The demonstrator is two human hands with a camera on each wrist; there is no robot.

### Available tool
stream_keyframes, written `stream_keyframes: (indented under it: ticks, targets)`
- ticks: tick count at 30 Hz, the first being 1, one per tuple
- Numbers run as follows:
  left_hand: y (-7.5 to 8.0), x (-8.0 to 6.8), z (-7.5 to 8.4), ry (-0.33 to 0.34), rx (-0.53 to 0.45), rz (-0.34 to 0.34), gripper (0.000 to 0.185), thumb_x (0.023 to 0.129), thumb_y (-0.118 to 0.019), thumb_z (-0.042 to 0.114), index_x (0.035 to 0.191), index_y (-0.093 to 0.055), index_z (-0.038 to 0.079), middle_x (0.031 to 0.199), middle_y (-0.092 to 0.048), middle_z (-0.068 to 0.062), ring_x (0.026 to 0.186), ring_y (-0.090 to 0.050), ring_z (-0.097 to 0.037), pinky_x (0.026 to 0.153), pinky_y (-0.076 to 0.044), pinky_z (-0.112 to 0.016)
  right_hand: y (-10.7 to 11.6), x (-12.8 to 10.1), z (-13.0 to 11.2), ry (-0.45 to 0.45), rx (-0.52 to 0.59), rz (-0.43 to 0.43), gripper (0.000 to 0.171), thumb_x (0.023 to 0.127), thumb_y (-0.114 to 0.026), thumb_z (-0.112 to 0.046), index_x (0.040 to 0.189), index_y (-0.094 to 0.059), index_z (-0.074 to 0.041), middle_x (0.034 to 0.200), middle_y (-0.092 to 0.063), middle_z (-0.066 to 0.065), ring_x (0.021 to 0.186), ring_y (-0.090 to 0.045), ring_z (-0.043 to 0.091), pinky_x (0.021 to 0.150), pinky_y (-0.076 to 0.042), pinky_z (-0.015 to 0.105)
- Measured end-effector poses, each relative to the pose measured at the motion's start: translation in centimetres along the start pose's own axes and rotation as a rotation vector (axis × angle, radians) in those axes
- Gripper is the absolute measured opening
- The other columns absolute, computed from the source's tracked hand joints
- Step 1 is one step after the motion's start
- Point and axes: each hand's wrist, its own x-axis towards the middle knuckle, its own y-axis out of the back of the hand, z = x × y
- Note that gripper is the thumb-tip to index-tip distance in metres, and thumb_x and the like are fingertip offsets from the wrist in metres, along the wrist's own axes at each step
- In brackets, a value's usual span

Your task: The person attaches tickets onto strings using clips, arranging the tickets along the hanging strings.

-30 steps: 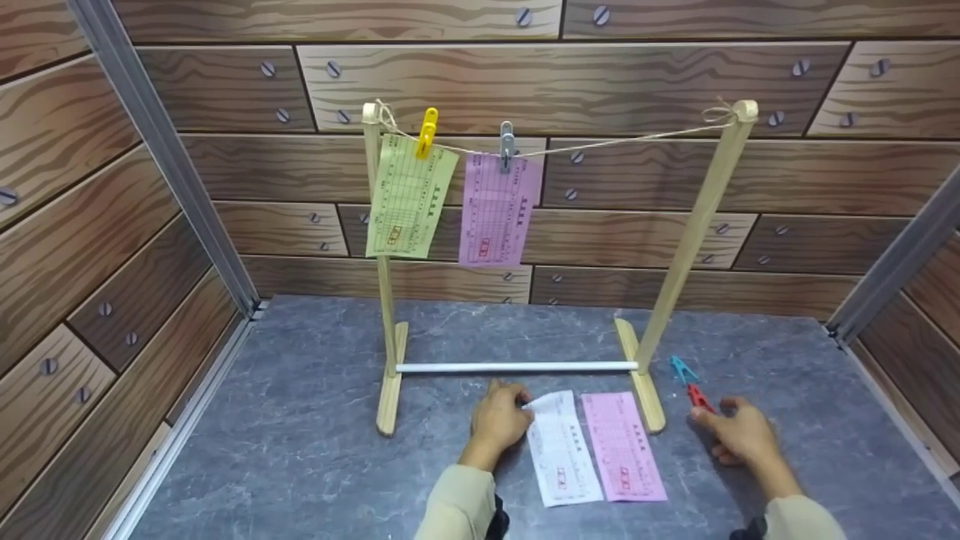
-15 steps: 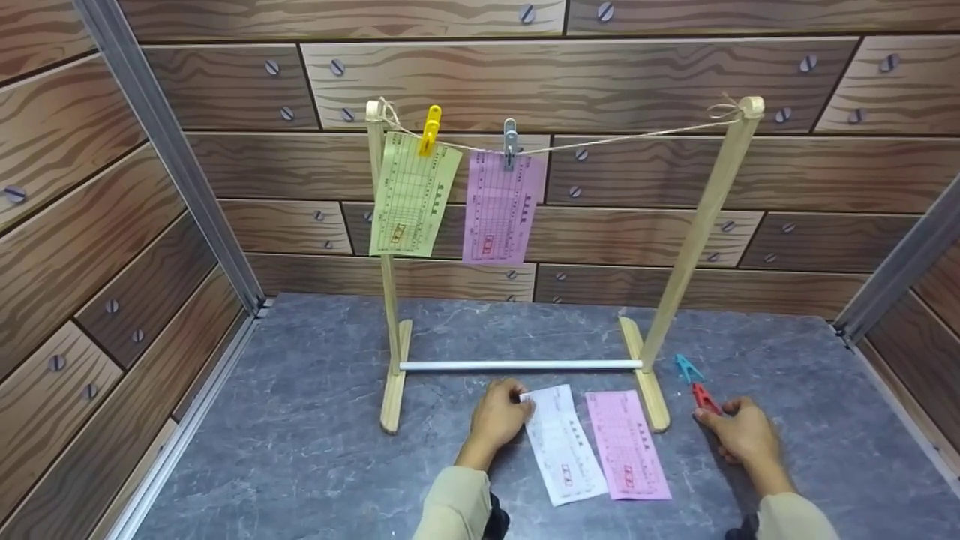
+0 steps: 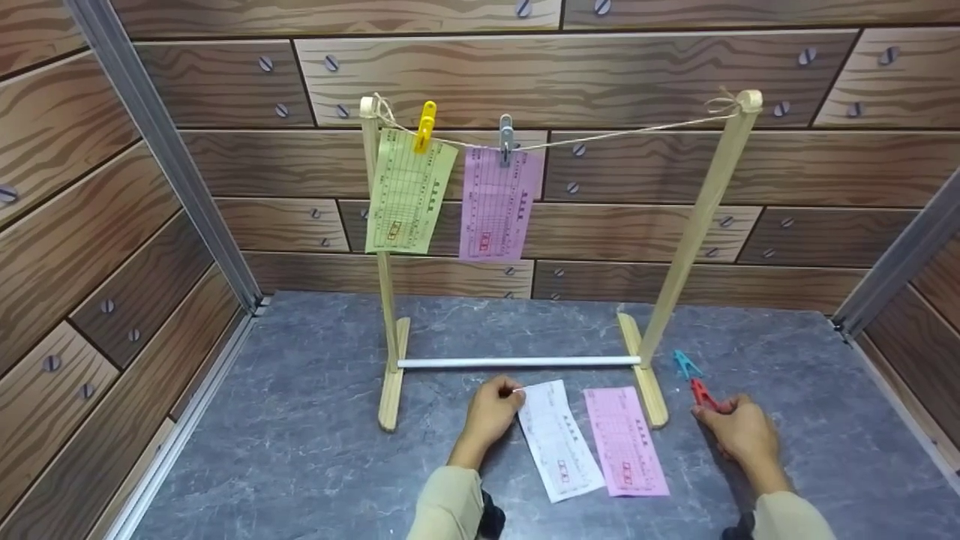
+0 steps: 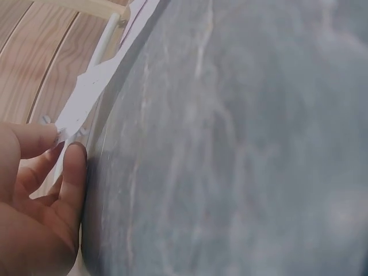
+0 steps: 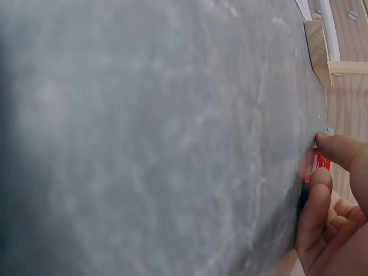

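Observation:
My left hand (image 3: 491, 412) pinches the top left corner of a white printed slip (image 3: 559, 442) between thumb and fingers. In the left wrist view the slip (image 4: 86, 98) rises from the fingertips, its corner lifted off the table. At the right, my right hand (image 3: 742, 435) holds a red clothespin (image 3: 703, 395) between thumb and forefinger, low over the table. The right wrist view shows the red clothespin (image 5: 323, 160) partly hidden by the fingers. A blue clothespin (image 3: 685, 365) lies just beyond it. Flat beside the white slip lies a pink slip (image 3: 626, 442).
A wooden stand with two posts (image 3: 697, 232) and a white crossbar (image 3: 517, 362) stands behind the hands. From its string (image 3: 630, 132) hang a green slip (image 3: 411, 191) under a yellow clothespin (image 3: 425, 127) and a pink slip (image 3: 497, 206) under a grey clothespin (image 3: 506, 140).
My left hand has shifted slightly left, drawing the white slip's upper corner with it so the slip slants more. My right fingers have closed in on the red clothespin.

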Motion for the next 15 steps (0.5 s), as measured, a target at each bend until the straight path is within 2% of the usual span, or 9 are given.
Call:
stream_keyframes:
  ticks: [4,7,11,15]
  targets:
    - [-0.10,-0.03,-0.35,0.019,-0.100,-0.013,0.004,0.092,-0.067,0.003,0.090,-0.068,0.000,0.075,-0.058,0.000,0.060,-0.053,-0.008,0.054,-0.050,-0.024,0.06,0.01,0.08,-0.026,0.018,-0.005,0.054,0.091,-0.073,-0.039,0.110,-0.049,0.006,0.071,-0.056,0.008,0.051,-0.057,0.016,0.047,-0.048,0.032]
    - [-0.09,-0.02,-0.54,0.019,-0.140,-0.005,0.003,0.091,-0.068,-0.001,0.092,-0.070,-0.002,0.074,-0.060,-0.001,0.059,-0.054,-0.008,0.054,-0.050,-0.022,0.09,0.00,0.15,-0.039,0.038,-0.006,0.055,0.092,-0.072,-0.039,0.115,-0.049,0.006,0.076,-0.057,0.010,0.053,-0.058,0.017,0.048,-0.050,0.032]
    - [0.00,-0.06,-0.68,0.033,-0.184,0.009,0.007,0.090,-0.068,-0.004,0.095,-0.073,-0.004,0.076,-0.064,-0.003,0.061,-0.056,-0.009,0.057,-0.053,-0.024,0.03,-0.13,0.42,-0.010,0.073,0.010,0.055,0.092,-0.072,-0.038,0.118,-0.050,0.005,0.082,-0.060,0.012,0.053,-0.059,0.017,0.047,-0.051,0.033]
    - [0.04,-0.13,-0.65,0.015,-0.201,0.024,0.011,0.090,-0.067,-0.006,0.098,-0.074,-0.006,0.079,-0.066,-0.006,0.062,-0.058,-0.010,0.058,-0.053,-0.025,0.03,-0.24,0.71,0.004,0.153,0.037,0.053,0.092,-0.071,-0.037,0.118,-0.050,0.004,0.089,-0.064,0.016,0.054,-0.061,0.018,0.047,-0.053,0.034]
